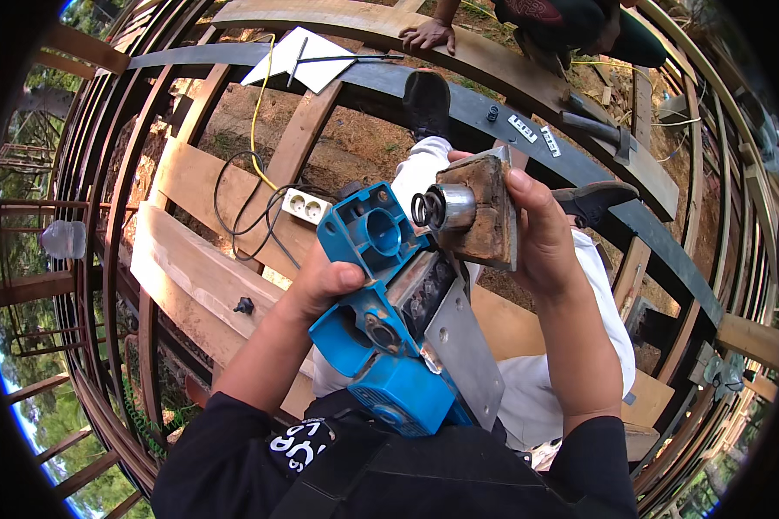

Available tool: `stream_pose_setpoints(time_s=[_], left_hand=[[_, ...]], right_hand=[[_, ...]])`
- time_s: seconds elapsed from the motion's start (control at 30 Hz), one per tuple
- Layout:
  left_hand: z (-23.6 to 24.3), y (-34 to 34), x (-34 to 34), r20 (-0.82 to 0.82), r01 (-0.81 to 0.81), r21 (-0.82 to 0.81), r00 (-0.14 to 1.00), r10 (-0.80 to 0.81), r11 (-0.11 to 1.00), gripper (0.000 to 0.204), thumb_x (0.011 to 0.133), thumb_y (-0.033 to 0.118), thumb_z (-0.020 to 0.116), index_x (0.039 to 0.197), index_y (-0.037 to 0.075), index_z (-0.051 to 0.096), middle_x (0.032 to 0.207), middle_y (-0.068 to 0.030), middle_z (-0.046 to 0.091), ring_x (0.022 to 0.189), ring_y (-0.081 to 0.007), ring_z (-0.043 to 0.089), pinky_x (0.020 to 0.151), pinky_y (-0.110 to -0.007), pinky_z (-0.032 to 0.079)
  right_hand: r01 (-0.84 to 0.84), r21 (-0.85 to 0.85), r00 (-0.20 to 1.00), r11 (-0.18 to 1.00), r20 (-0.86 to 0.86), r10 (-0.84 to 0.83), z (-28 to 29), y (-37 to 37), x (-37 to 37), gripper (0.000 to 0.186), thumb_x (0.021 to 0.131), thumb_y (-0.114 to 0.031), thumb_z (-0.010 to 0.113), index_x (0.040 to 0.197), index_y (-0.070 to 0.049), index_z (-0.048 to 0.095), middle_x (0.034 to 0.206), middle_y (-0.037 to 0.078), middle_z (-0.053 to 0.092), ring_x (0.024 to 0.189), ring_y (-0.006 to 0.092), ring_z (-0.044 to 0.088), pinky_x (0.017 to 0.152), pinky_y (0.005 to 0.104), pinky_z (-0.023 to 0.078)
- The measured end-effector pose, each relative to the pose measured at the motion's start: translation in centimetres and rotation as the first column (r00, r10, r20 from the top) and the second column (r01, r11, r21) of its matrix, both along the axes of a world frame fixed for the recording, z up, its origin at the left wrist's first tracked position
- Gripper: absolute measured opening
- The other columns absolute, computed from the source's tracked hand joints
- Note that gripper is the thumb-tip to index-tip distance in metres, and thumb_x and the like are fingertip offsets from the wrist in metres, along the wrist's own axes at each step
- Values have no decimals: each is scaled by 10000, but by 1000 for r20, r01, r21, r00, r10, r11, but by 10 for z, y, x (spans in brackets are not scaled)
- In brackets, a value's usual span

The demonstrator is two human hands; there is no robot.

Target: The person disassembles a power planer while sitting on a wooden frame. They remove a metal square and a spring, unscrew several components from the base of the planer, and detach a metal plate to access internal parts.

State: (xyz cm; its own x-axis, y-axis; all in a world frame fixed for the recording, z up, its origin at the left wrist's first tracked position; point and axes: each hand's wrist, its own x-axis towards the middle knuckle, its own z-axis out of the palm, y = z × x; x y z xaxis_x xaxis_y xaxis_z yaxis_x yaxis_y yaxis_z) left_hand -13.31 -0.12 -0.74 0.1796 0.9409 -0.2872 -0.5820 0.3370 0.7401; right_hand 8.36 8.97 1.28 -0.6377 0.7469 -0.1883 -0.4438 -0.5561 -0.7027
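In my left hand is a blue electric planer, tilted up across my lap, with its hollow front end facing up and away. A flat grey metal sole runs along its right side. My right hand grips the edge of a loose square metal plate, its brownish, dirty face turned toward the planer. From that face sticks out a short shiny metal cylinder with a dark coil spring at its end. The spring is close to the planer's round opening; whether they touch I cannot tell.
A white power strip with black and yellow cords lies beyond my left hand. A black knob rests on a curved board. Ahead are a small black spring, white slotted pieces and a hammer. Another person's hand leans on a far plank.
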Motion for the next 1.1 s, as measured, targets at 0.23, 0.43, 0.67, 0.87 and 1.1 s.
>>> stream_pose_setpoints(time_s=[0.23, 0.43, 0.67, 0.87, 1.1], left_hand=[[3, 1, 0, -15, 35, -7, 999, -35, 999, 1017, 555, 475, 880, 1336, -6, 442, 1243, -144, 587, 1141, -249, 602, 1010, -399, 479], [1, 3, -4, -48, 61, 37, 997, -59, 997, 1035, 561, 512, 869, 1347, -2, 433, 1252, -132, 580, 1145, -230, 594, 1007, -378, 473], [7, 2, -2, -29, 41, 97, 999, -38, 994, 1024, 582, 493, 862, 1362, -2, 420, 1265, -107, 567, 1151, -213, 580, 1013, -364, 453], [0, 0, -8, -56, 106, 73, 993, -102, 992, 1041, 597, 476, 863, 1387, -20, 403, 1267, -110, 569, 1166, -208, 572, 1019, -358, 443], [3, -2, -9, -48, 86, 67, 995, -83, 994, 1051, 590, 497, 874, 1380, -18, 411, 1263, -105, 575, 1178, -200, 563, 1030, -363, 432]], right_hand=[[-26, 68, 997, 997, 78, 20, 4, 5, -7, 604, 954, -427, 512, 1331, 44, 489, 1175, 136, 628, 1047, 207, 642, 913, 366, 534], [-18, 100, 998, 995, 53, 12, 10, 5, -12, 415, 939, -377, 585, 1128, -7, 575, 1026, 66, 640, 924, 115, 649, 790, 250, 559], [-55, 113, 998, 992, -25, 58, 10, 3, -9, 638, 828, -354, 664, 1286, 56, 492, 1150, 127, 616, 1043, 184, 620, 941, 321, 490], [-76, 163, 997, 984, 21, 73, 8, 4, -7, 976, 684, -528, 657, 1385, 94, 383, 1247, 255, 567, 1127, 316, 600, 989, 417, 482], [-55, 129, 993, 990, -97, 68, 0, 4, -6, 1013, 641, -451, 718, 1397, 109, 342, 1276, 286, 526, 1154, 352, 581, 1014, 483, 467]])
